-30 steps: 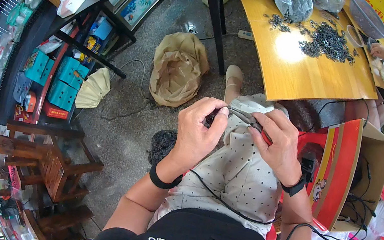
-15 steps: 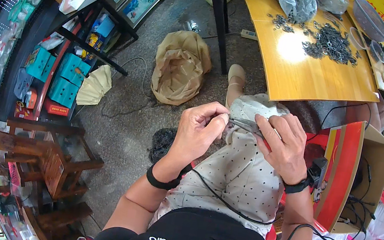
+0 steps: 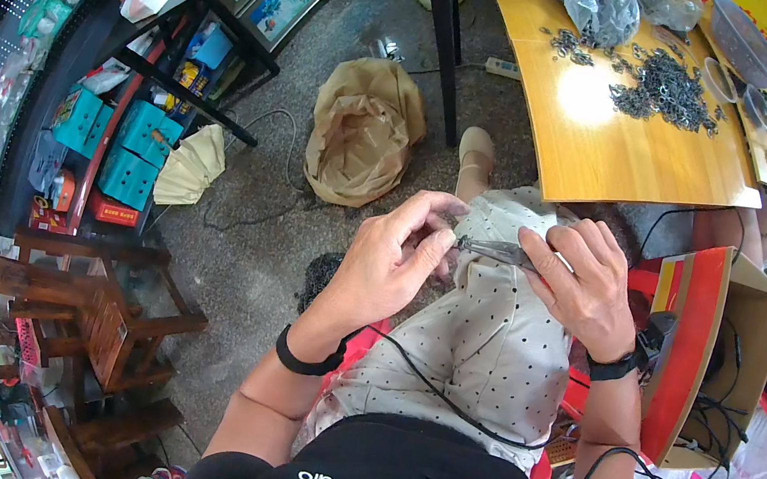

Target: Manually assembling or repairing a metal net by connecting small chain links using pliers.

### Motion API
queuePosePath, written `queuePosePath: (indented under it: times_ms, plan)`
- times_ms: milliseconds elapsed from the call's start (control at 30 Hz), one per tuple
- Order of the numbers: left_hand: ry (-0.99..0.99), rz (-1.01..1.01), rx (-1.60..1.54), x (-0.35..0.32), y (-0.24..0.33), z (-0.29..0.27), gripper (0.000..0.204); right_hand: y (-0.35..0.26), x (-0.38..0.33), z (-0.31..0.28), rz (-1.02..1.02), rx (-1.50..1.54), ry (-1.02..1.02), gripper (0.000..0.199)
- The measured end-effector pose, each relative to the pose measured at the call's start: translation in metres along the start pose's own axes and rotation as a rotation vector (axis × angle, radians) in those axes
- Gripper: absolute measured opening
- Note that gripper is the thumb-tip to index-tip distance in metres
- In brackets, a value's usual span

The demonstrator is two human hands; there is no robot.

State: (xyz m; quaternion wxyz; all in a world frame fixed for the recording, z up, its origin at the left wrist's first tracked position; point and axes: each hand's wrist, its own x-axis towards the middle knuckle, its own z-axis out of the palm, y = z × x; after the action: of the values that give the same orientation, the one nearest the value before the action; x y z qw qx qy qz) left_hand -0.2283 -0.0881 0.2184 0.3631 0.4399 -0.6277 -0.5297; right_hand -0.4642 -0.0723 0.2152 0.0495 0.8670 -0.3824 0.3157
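Your right hand grips small pliers over your lap; your left hand pinches closed at the pliers' tip, below the orange worktop strewn with dark metal pieces.

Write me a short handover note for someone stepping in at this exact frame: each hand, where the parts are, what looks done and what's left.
Left hand: raised over the lap, fingertips pinched on something too small to make out, right at the tip of the pliers.
Right hand: closed around the pliers' handles, tip pointing at the left fingers.
Parts: a pile of small dark metal pieces lies on the wooden table ahead, with a clear bag of more and some bowls nearby.
Done: cannot tell how many are finished.
Left: the loose pile looks largely unworked.
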Motion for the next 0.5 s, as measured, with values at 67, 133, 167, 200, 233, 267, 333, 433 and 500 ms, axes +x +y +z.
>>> queuePosePath:
  times_ms: [67,133,167,200,233,267,333,433,500]
  plan:
    - [0.014,0.05,0.144,0.001,0.004,-0.001,0.018,-0.001,0.001,-0.002,0.005,-0.004,-0.042,0.041]
    - [0.027,0.101,0.287,0.001,0.004,0.0,0.02,-0.002,0.002,-0.002,0.01,-0.01,-0.084,0.038]
    - [0.046,0.224,0.404,0.002,0.002,0.001,0.022,-0.003,0.002,-0.002,0.007,-0.021,-0.125,0.034]
    - [0.065,0.346,0.52,0.002,0.001,0.002,0.025,-0.004,0.002,-0.002,0.004,-0.031,-0.166,0.031]
    - [0.065,0.345,0.52,0.002,-0.001,0.002,0.025,-0.005,0.003,-0.001,0.004,-0.03,-0.167,0.031]
    - [0.065,0.414,0.588,0.001,-0.004,0.002,0.024,-0.006,0.003,-0.001,0.005,-0.04,-0.178,0.03]
    - [0.063,0.483,0.656,0.001,-0.008,0.003,0.024,-0.007,0.002,-0.002,0.007,-0.049,-0.19,0.029]
    - [0.07,0.629,0.676,0.002,-0.018,0.005,0.019,-0.008,0.001,-0.004,0.019,-0.045,-0.21,0.029]
    - [0.021,0.723,0.674,0.004,-0.027,0.003,0.029,-0.008,-0.001,-0.004,0.02,-0.014,-0.26,0.03]
